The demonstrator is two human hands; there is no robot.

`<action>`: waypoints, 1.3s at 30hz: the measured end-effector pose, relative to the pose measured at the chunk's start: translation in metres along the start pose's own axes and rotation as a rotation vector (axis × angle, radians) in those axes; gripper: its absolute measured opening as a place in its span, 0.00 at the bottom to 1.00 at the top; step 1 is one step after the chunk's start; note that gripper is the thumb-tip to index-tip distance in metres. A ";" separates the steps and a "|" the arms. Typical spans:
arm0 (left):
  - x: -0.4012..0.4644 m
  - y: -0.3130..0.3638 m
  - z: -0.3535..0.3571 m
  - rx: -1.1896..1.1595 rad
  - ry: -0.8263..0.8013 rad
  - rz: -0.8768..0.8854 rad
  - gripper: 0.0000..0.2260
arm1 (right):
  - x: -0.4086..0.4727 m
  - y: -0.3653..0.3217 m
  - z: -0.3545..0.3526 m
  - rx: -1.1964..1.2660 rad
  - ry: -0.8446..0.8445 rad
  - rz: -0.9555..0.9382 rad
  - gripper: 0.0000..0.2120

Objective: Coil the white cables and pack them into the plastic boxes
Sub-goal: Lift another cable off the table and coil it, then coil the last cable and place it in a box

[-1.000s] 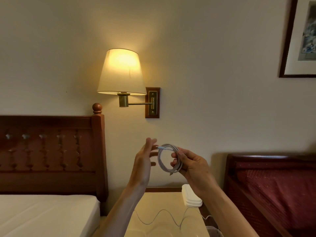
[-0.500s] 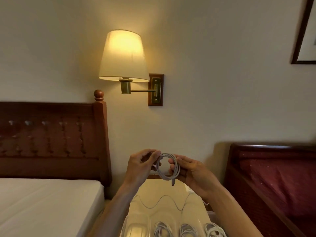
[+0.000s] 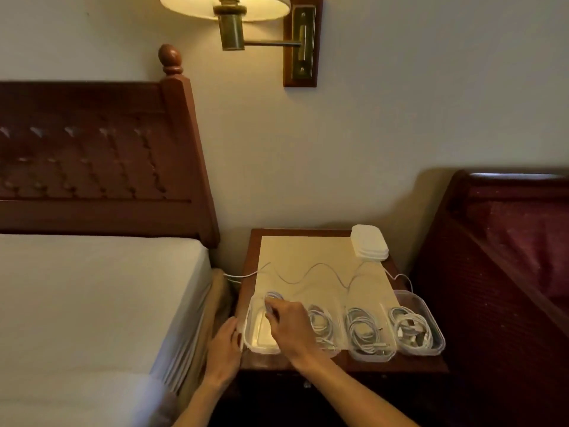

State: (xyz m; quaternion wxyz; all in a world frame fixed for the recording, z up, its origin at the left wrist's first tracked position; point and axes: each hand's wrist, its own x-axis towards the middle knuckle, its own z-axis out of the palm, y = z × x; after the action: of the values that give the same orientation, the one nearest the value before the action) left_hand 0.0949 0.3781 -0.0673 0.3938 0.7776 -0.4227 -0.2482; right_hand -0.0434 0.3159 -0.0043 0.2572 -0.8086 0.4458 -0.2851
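The right hand (image 3: 289, 322) reaches over the far end of the leftmost plastic box (image 3: 260, 334), its grip pinched shut on a coiled white cable (image 3: 272, 298) that sits at the box's far rim; the fingertips blur into the coil, so the exact hold is hard to make out. Just left of that, the left hand (image 3: 226, 343) rests against the box's outer wall at the tabletop's (image 3: 308, 251) left edge, fingers curled loosely; whether they clamp the wall I cannot tell. To the right of the grip, three more boxes (image 3: 369, 334) stand side by side in a row, each holding coiled cables, the last one at the tabletop's right edge. Beyond the grip a loose cable (image 3: 320, 268) snakes across open tabletop toward a stack of white lids (image 3: 369, 241) in the far right corner. A bed (image 3: 92, 288) closes in on the left, a dark red chair (image 3: 508, 257) on the right. The lamp (image 3: 228, 10) above is cut off.
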 end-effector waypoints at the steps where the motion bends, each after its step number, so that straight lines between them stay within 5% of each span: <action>1: -0.003 -0.006 0.006 0.003 -0.038 0.034 0.17 | 0.002 0.004 0.011 -0.134 -0.042 -0.049 0.08; 6: -0.007 -0.032 0.028 0.069 -0.134 0.075 0.24 | 0.018 0.021 0.046 -0.419 -0.196 -0.127 0.16; 15: 0.004 -0.054 0.047 0.331 -0.039 0.088 0.28 | 0.028 0.043 0.078 -0.405 -0.264 -0.103 0.10; 20: 0.005 -0.057 0.055 0.405 0.062 0.091 0.25 | 0.052 0.039 0.063 -0.286 -0.049 -0.198 0.11; 23: 0.006 -0.057 0.055 0.406 0.030 0.083 0.25 | 0.083 0.045 0.050 -0.219 0.044 -0.052 0.12; 29: 0.011 -0.061 0.055 0.410 -0.004 0.081 0.25 | 0.132 0.063 0.038 -0.385 -0.402 0.161 0.19; 34: 0.009 -0.060 0.054 0.375 -0.013 0.081 0.24 | 0.134 0.064 0.029 -0.275 -0.265 0.091 0.11; 39: 0.017 -0.053 0.026 0.208 -0.116 0.112 0.22 | 0.138 0.051 -0.011 -0.320 -0.184 -0.140 0.14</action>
State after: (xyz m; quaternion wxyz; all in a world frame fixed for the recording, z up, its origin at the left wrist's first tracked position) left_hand 0.1099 0.3706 -0.1260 0.2994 0.7736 -0.5110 -0.2253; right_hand -0.0194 0.1708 0.0013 0.1445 -0.8909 0.4028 -0.1524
